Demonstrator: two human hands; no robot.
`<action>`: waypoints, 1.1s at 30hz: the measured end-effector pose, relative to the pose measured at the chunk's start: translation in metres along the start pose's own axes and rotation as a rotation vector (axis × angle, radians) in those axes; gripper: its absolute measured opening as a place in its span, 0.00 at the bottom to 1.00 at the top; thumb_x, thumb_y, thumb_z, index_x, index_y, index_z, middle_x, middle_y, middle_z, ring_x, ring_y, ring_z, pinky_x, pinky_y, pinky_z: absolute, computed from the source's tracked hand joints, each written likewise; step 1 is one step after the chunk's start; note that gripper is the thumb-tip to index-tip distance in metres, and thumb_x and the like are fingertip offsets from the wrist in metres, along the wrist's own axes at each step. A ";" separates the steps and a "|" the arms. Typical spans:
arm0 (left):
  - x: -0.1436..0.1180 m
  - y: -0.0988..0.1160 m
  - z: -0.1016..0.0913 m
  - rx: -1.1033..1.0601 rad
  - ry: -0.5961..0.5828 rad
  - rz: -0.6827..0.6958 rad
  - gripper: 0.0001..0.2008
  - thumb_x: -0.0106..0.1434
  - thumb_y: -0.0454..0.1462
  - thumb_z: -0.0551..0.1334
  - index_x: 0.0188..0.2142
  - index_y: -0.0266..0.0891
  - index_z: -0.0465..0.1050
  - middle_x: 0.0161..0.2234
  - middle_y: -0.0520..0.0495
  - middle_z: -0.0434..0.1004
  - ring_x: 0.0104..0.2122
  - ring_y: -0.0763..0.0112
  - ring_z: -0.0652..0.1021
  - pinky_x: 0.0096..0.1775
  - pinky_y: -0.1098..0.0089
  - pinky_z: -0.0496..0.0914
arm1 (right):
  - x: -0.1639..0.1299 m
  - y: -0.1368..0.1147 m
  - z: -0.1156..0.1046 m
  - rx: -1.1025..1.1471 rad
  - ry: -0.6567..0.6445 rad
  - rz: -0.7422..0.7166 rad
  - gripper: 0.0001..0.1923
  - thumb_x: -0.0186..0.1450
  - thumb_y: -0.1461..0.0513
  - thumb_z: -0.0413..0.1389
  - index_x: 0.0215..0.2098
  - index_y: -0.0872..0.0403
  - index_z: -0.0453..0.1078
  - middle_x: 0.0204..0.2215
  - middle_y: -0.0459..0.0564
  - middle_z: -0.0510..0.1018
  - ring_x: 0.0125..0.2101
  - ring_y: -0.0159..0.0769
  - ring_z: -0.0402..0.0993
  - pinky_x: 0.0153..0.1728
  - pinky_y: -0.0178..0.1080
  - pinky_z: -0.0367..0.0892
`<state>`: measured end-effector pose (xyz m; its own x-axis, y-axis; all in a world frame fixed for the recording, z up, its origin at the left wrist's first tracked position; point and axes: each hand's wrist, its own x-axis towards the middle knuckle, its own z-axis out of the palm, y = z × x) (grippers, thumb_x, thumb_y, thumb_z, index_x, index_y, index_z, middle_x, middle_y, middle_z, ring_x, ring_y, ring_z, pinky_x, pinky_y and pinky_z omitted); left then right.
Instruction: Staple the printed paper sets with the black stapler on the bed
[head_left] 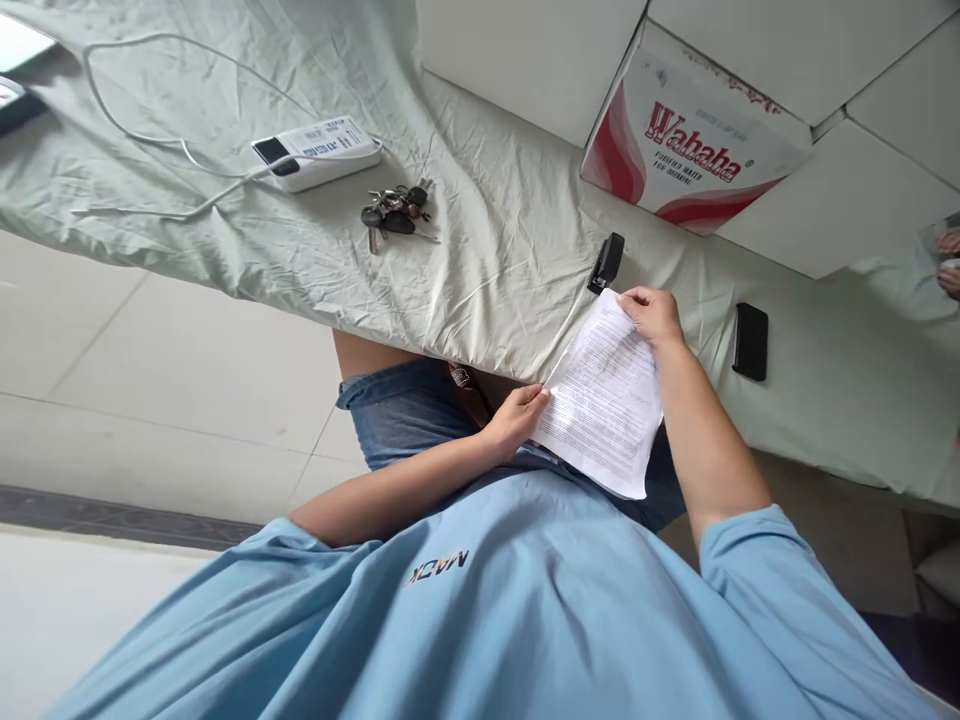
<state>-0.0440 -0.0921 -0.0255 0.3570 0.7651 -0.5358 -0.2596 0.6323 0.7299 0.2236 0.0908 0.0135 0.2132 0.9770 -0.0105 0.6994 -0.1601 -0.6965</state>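
Observation:
Printed paper (600, 400) is held tilted over my lap at the edge of the cloth-covered table; whether it is one sheet or more I cannot tell. My left hand (517, 420) pinches its left edge, thumb on top. At the upper right corner, my right hand (651, 312) grips it between thumb and fingers. Just beyond that top edge, a black stapler (606, 262) rests on the cloth, close to my right hand. A black phone (751, 342) lies farther right, apart from my right forearm.
A pale green cloth (495, 230) covers the table. Left of centre lie a bunch of keys (397, 210) and a white power strip (319, 152) with a looping cable (172, 140). A Wahaha carton (686, 135) stands at the back. Another person's hand (949, 262) shows at the right edge.

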 end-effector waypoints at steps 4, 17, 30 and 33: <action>0.000 -0.001 0.002 0.008 0.018 -0.019 0.19 0.77 0.48 0.73 0.35 0.40 0.75 0.25 0.56 0.73 0.23 0.73 0.75 0.27 0.74 0.70 | 0.007 -0.003 0.010 -0.003 -0.043 0.034 0.10 0.59 0.54 0.69 0.28 0.51 0.80 0.24 0.45 0.81 0.30 0.37 0.71 0.35 0.41 0.65; -0.005 0.009 0.004 0.059 -0.016 -0.040 0.23 0.83 0.47 0.68 0.31 0.40 0.72 0.19 0.57 0.69 0.14 0.78 0.67 0.18 0.76 0.59 | 0.034 0.000 0.024 -0.027 -0.072 0.011 0.06 0.64 0.60 0.68 0.31 0.53 0.81 0.27 0.45 0.82 0.32 0.37 0.72 0.40 0.42 0.67; -0.001 -0.004 -0.010 0.119 -0.083 0.026 0.29 0.75 0.63 0.68 0.35 0.42 0.72 0.18 0.56 0.70 0.14 0.77 0.67 0.20 0.74 0.57 | 0.028 0.043 0.021 -0.335 0.096 -0.284 0.11 0.76 0.54 0.61 0.37 0.48 0.80 0.37 0.55 0.87 0.48 0.52 0.77 0.56 0.50 0.73; -0.002 0.000 -0.015 0.187 -0.086 -0.003 0.31 0.74 0.67 0.66 0.36 0.42 0.72 0.19 0.55 0.70 0.15 0.75 0.67 0.22 0.72 0.58 | 0.025 0.051 0.024 -0.330 0.105 -0.303 0.10 0.76 0.56 0.60 0.36 0.47 0.78 0.38 0.55 0.88 0.47 0.52 0.77 0.56 0.51 0.72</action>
<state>-0.0579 -0.0920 -0.0308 0.4352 0.7447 -0.5060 -0.0903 0.5953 0.7984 0.2485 0.1104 -0.0393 0.0215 0.9698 0.2428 0.9173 0.0775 -0.3907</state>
